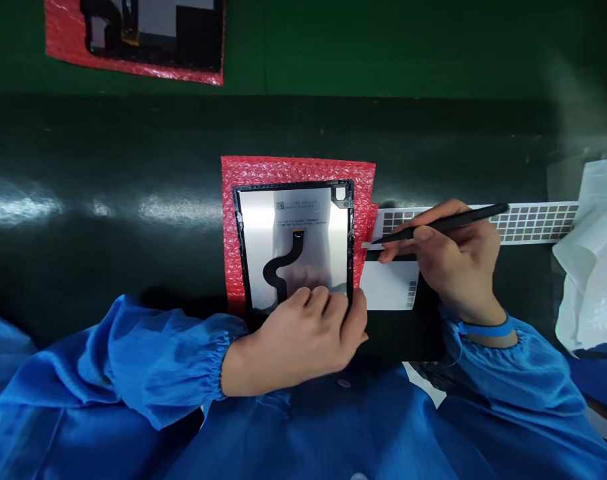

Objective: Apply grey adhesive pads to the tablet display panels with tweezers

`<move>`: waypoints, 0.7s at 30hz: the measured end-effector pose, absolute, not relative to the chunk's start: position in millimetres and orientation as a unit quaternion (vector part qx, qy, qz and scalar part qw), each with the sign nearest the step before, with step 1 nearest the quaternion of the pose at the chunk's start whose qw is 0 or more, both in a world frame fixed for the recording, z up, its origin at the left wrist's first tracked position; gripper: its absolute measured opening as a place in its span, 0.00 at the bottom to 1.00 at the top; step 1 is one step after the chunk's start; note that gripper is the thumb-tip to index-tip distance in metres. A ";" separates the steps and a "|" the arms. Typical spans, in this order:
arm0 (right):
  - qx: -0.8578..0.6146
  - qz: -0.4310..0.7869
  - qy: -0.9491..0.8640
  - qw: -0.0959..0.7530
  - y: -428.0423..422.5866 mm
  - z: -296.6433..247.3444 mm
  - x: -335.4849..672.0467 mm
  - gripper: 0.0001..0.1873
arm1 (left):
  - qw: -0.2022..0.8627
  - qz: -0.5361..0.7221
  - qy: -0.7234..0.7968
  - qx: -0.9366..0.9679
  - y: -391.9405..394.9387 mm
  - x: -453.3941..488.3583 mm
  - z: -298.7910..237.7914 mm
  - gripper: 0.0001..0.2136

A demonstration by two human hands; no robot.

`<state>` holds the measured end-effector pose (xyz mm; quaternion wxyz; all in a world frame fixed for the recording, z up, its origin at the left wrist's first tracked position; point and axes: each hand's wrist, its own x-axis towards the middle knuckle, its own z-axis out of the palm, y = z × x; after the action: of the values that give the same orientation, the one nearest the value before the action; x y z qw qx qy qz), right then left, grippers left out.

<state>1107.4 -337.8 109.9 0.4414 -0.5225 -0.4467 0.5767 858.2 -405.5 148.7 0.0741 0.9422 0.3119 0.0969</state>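
Light from above falls brightly, leaving long white streaks of glare on the dark green bench (98, 208) and a pale sheen across the screen panel (253, 240). A soft shadow gathers beside the left hand (298, 340), and the lower left of the bench turns dim. The wide lens bows the bench edge and stretches the blue sleeve (143, 353), while a pale haze blurs the top right corner.

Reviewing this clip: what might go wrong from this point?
The black tweezers in the right hand have their tips right beside the display panel's edge, so a slip might scratch its silver backing. The left hand rests on the panel beside the black flex cable, which could smudge or crease it.
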 end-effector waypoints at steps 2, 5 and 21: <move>-0.498 0.599 -0.455 0.431 -334.6 107.1 1099.0 0.09 | 0.080 0.062 0.349 0.932 -407.5 854.9 143.7 0.22; -0.475 0.613 -0.472 0.420 -331.4 100.9 1093.7 0.09 | 0.069 0.041 0.365 0.928 -404.9 851.3 133.6 0.24; -0.472 0.592 -0.518 0.398 -331.0 104.9 1092.2 0.11 | 0.052 0.033 0.345 0.936 -395.6 848.9 128.8 0.27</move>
<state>1092.2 -331.0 104.9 0.3981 -0.4719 -0.5184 0.5917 848.9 -395.6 128.8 0.0519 0.9365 0.3453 0.0330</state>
